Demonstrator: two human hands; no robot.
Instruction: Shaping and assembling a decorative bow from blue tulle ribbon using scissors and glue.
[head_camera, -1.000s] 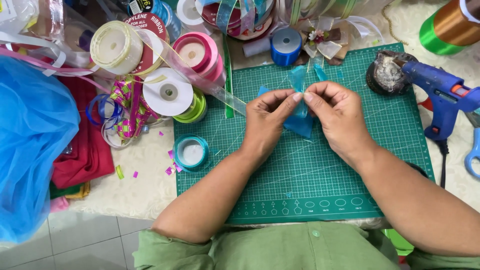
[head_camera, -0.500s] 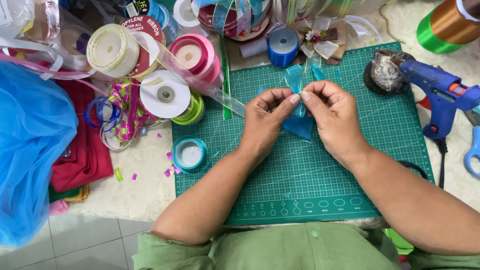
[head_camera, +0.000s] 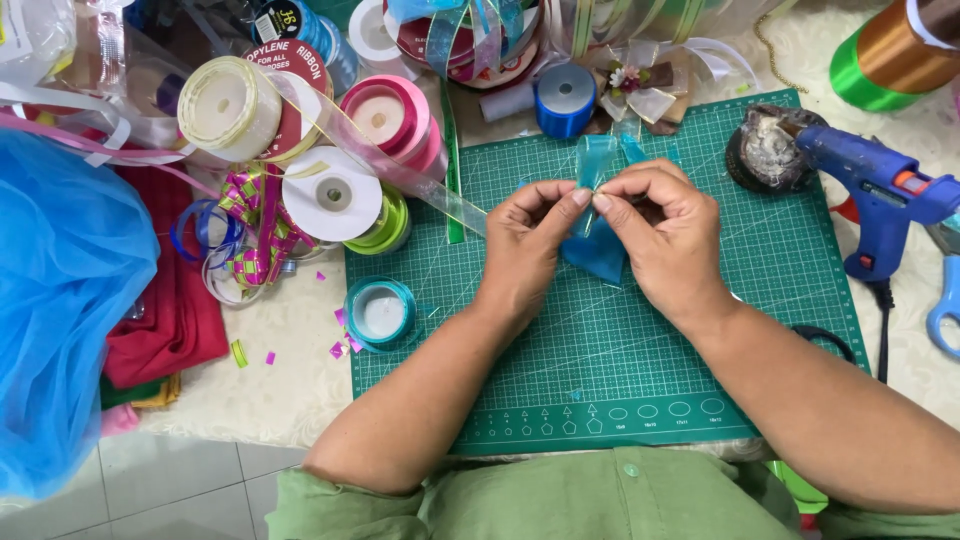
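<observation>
Hands at centre of green cutting mat (head_camera: 640, 380). Left hand (head_camera: 530, 245) & right hand (head_camera: 665, 230) pressed fingertip to fingertip, both pinching folded teal sheer ribbon (head_camera: 598, 250); upper loop w/ tails above fingers, lower fold hanging betw. palms, just over mat. Teal ribbon spool (head_camera: 380, 313) at mat's left edge. Blue glue gun (head_camera: 875, 190) at right edge, apart from hands. Pink spool (head_camera: 390, 120) & white spool (head_camera: 333, 195) upper left.

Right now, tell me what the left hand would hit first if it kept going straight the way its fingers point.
The left hand points up-right at the teal ribbon it already pinches; just past that, the right hand's fingertips.
</observation>
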